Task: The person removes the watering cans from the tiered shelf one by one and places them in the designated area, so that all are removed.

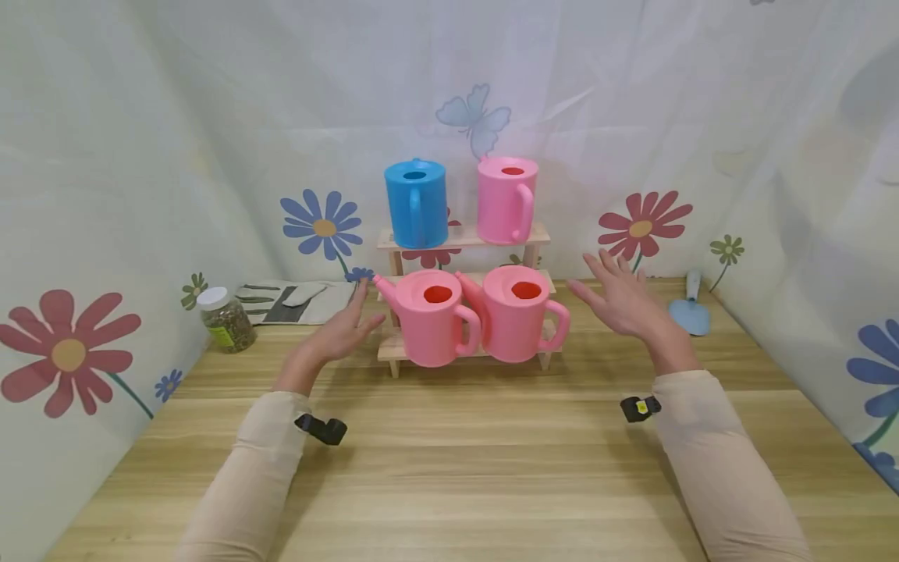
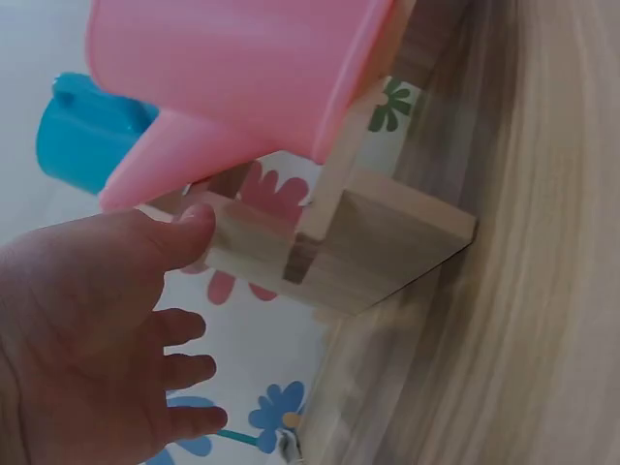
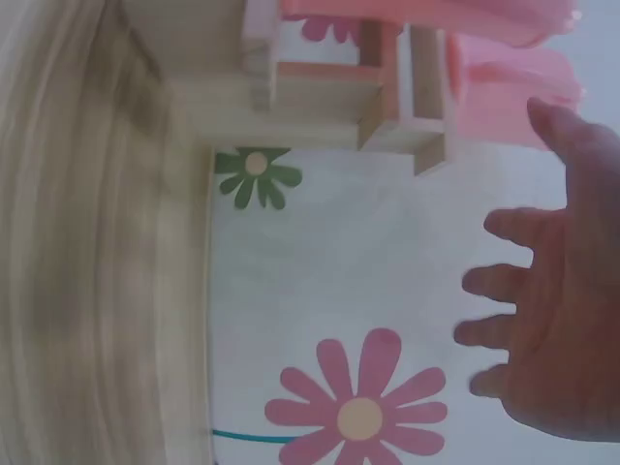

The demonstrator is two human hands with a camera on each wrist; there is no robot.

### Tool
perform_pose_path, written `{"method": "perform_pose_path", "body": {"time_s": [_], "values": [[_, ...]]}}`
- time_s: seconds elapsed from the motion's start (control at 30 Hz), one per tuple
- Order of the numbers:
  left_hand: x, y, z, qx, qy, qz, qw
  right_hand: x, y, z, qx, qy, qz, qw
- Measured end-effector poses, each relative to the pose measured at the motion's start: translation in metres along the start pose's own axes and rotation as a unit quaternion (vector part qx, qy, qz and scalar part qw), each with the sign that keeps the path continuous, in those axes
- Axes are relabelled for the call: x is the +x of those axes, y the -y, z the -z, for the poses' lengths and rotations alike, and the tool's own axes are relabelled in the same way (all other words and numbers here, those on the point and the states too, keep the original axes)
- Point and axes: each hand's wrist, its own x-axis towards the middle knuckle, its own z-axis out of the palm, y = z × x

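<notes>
Apparently empty pink cans (image 1: 477, 312) sit between open hands (image 1: 485, 312)

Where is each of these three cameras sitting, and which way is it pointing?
Head: worn on the head, looking forward and down at the wooden rack of watering cans; both forearms, the left hand and right hand show.
Left wrist: on the left wrist, facing the rack's end and a pink watering can; left hand shows.
Right wrist: on the right wrist, facing the flowered curtain; right hand shows.
All three share the rack.
</notes>
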Motion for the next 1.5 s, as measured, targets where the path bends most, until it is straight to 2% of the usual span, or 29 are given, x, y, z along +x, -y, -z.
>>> {"method": "perform_pose_path", "body": {"time_s": [0.17,0.3,0.4,0.57,0.7,0.8,0.93,1.03,1.2,1.3,1.37,1.5], "values": [[0.004,-0.002,-0.009,-0.036,-0.031,-0.028,0.9985,-0.004,0.013,0.008,0.089,0.037,0.019,0.995],[0.009,-0.004,-0.015,-0.093,-0.049,-0.055,0.9929,-0.009,0.022,0.011,0.127,0.060,0.018,0.990],[0.011,-0.005,-0.019,-0.137,-0.052,-0.061,0.9873,-0.012,0.026,0.012,0.148,0.078,0.020,0.986],[0.013,-0.008,-0.025,-0.195,-0.067,-0.026,0.9781,-0.015,0.030,0.013,0.195,0.096,0.045,0.975],[0.013,-0.013,-0.028,-0.245,-0.083,0.002,0.9659,-0.016,0.031,0.012,0.217,0.078,0.078,0.970],[0.013,-0.015,-0.030,-0.260,-0.107,0.022,0.9593,-0.020,0.040,0.017,0.223,0.064,0.091,0.968],[0.015,-0.016,-0.033,-0.274,-0.143,0.043,0.9502,-0.022,0.047,0.020,0.230,0.067,0.103,0.965],[0.016,-0.017,-0.034,-0.311,-0.153,0.048,0.9367,-0.019,0.044,0.015,0.226,0.076,0.102,0.966],[0.015,-0.018,-0.035,-0.379,-0.147,0.046,0.9123,-0.019,0.046,0.012,0.229,0.089,0.097,0.964],[0.015,-0.018,-0.035,-0.388,-0.150,0.051,0.9078,-0.018,0.048,0.012,0.243,0.100,0.101,0.960],[0.015,-0.017,-0.035,-0.388,-0.150,0.054,0.9077,-0.018,0.049,0.012,0.253,0.108,0.098,0.956],[0.016,-0.016,-0.035,-0.388,-0.147,0.058,0.9080,-0.017,0.050,0.012,0.251,0.112,0.074,0.959]]}}
